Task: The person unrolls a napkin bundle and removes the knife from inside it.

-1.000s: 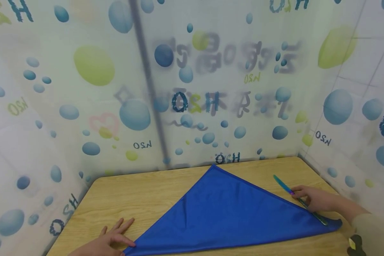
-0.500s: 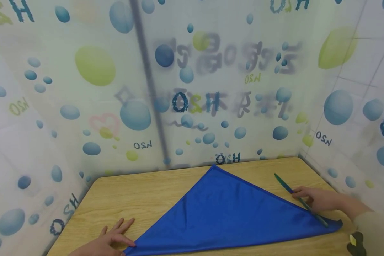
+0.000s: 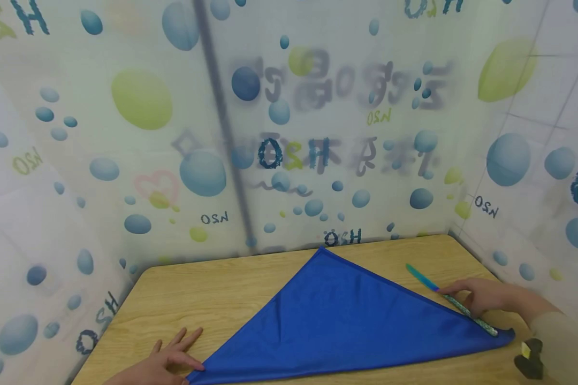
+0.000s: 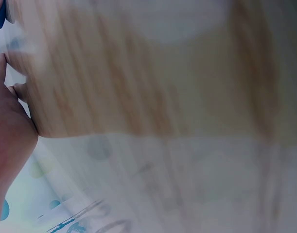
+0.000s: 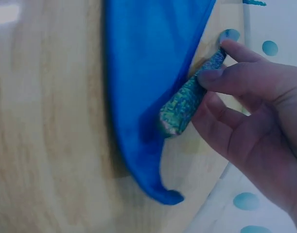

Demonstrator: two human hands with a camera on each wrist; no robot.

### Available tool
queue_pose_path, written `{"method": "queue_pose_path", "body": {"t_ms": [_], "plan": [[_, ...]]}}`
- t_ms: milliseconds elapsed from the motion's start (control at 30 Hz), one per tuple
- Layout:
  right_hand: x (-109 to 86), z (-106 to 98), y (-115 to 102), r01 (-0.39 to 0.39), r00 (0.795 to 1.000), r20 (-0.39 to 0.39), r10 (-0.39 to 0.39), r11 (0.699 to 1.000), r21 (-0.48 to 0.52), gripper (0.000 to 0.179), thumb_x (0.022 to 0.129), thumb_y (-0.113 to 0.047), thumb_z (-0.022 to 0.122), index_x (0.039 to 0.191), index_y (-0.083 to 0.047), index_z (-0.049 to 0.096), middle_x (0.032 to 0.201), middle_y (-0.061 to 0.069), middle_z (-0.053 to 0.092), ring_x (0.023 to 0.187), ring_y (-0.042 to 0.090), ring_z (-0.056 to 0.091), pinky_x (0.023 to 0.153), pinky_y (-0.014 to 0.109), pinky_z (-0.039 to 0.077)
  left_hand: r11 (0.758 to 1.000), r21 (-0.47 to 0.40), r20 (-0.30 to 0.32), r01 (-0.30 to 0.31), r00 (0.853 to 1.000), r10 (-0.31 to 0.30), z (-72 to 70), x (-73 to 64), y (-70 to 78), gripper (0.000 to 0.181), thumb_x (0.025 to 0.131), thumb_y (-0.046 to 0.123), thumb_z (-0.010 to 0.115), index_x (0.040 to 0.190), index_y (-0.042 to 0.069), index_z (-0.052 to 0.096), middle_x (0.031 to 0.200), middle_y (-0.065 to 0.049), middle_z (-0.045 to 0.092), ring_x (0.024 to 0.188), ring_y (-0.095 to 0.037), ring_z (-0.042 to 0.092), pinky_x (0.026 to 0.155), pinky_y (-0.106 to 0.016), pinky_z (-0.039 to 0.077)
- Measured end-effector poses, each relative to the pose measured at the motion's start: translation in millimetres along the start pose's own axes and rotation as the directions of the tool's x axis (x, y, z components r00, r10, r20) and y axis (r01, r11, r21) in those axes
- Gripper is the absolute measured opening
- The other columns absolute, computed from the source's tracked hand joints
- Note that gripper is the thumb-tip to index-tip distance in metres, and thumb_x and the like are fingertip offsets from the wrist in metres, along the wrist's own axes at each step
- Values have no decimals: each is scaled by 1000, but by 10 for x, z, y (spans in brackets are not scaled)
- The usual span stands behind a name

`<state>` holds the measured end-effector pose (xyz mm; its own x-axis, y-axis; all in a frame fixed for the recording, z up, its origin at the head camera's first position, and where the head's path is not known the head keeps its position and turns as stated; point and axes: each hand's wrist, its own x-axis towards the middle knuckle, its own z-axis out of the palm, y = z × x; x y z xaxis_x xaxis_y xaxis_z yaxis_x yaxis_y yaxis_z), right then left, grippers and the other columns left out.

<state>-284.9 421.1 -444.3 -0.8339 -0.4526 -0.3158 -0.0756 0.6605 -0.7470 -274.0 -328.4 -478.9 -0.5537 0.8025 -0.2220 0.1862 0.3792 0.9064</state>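
Observation:
A blue cloth napkin (image 3: 337, 326) lies folded in a triangle on the wooden table, its peak near the back edge. My left hand (image 3: 156, 369) pinches its left corner between thumb and index finger, the other fingers spread. In the left wrist view, only part of the left hand (image 4: 9, 126) shows at the left edge. With thumb and fingers my right hand (image 3: 486, 298) holds a table knife (image 3: 421, 277) with an iridescent blade and a speckled green handle. The handle (image 5: 180, 109) extends over the napkin's right part, near the curled right tip (image 5: 163, 194).
The wood-grain table (image 3: 197, 294) has rounded back corners. White sheets (image 3: 347, 133) printed with blue and green bubbles stand close behind it and on both sides.
The knife has shifted slightly and turned in the right hand; its speckled handle shows more brightly and its tip points further left. The left hand and the napkin stay put.

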Motion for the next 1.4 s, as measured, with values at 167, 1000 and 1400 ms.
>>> {"method": "queue_pose_path", "body": {"t_ms": [167, 1000, 1400], "plan": [[6, 10, -112, -88, 996, -19, 87, 994, -62, 71, 66, 13, 57, 128, -19, 51, 126, 17, 44, 72, 21, 43, 45, 26, 35, 1000, 10, -2, -13, 1000, 13, 14, 5, 22, 32, 91, 9, 48, 122, 8, 55, 140, -28, -16, 107, 28, -12, 71, -62, -31], [43, -322, 48, -6, 994, -112, 18, 994, 113, 74, 78, 0, 62, 142, -12, 27, 130, 30, 28, 74, 24, 50, 58, 33, 45, 999, -20, -3, 25, 1000, -25, -20, 3, 57, 31, 90, 10, 50, 121, 8, 57, 144, -21, -15, 119, -16, -36, 69, -60, -34], [185, -359, 145, -110, 989, -72, 126, 975, 195, 74, 75, 2, 60, 140, -4, 27, 132, 38, 20, 115, 39, 37, 72, 35, 43, 998, -65, 0, 15, 1000, -15, -34, 26, 84, 32, 89, 8, 51, 120, 4, 57, 141, -23, -20, 112, -34, -39, 67, -57, -36]]}}
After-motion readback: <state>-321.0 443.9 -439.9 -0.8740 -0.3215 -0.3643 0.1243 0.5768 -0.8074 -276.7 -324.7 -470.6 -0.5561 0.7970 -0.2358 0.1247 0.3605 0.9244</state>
